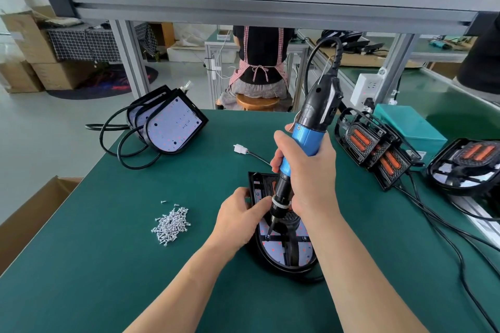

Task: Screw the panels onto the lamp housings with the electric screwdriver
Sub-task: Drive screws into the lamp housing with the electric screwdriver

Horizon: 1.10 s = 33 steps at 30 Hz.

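Electric screwdriver (309,135): one is counted
Lamp housings: one middle lamp housing (273,250) is seen on the counter (135,265); at least two are stacked in the left stack (173,127); at least two in the right stack (378,151); one far-right lamp housing (465,170) is counted
Screws (171,226): one loose pile, too many to be counted
White connector (240,149): one
Teal box (405,121): one
Wooden stool (257,102): one
Grips: two are counted, the left grip (238,216) and the right grip (308,176)

Right hand (305,170) grips the screwdriver (311,127), bit on the housing (286,254). Left hand (238,219) holds its 9 o'clock edge; screws (171,226) lie farther that way.
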### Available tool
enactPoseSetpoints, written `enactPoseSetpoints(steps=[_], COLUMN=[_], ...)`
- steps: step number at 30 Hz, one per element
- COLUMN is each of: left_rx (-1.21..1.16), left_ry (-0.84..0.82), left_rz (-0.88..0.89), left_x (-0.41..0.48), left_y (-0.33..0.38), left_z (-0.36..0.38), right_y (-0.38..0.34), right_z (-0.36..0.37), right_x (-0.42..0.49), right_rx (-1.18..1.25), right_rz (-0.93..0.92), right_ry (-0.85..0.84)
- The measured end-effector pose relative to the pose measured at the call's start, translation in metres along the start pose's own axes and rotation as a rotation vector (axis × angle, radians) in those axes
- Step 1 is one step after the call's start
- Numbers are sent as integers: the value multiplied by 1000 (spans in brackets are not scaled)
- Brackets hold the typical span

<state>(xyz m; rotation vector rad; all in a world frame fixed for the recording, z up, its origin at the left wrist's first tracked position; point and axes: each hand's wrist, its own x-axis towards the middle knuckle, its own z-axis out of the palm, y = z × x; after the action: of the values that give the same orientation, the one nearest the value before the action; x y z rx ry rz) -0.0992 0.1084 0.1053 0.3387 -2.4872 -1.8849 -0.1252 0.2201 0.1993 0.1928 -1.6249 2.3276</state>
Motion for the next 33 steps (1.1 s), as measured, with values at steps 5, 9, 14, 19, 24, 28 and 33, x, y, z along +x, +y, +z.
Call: enactPoseSetpoints(steps=[5,9,14,19,24,28,33], left_rx=[-6,-13,-2,11,5,13,63], left_ry=[-10,-37,-28,-21,-13,12,39], left_rz=[20,48,52,43,33,33,38], left_x=[0,-1,-3,-5,-3,-1,1], left_y=[0,1,4,6,6,3,0], left_z=[0,0,1,1,2,3,2], right_y=[2,5,8,9,9,12,11], right_z=[1,1,1,0,-3,-2,-1], right_x=[2,3,4,2,3,1,1], right_rx=[-13,-24,-41,-45,-48,-25,30], right_rz=[-5,-3,-12,-29,-54,-61,-15], right_ry=[-23,-39,-56,-81,-84,-138,-232])
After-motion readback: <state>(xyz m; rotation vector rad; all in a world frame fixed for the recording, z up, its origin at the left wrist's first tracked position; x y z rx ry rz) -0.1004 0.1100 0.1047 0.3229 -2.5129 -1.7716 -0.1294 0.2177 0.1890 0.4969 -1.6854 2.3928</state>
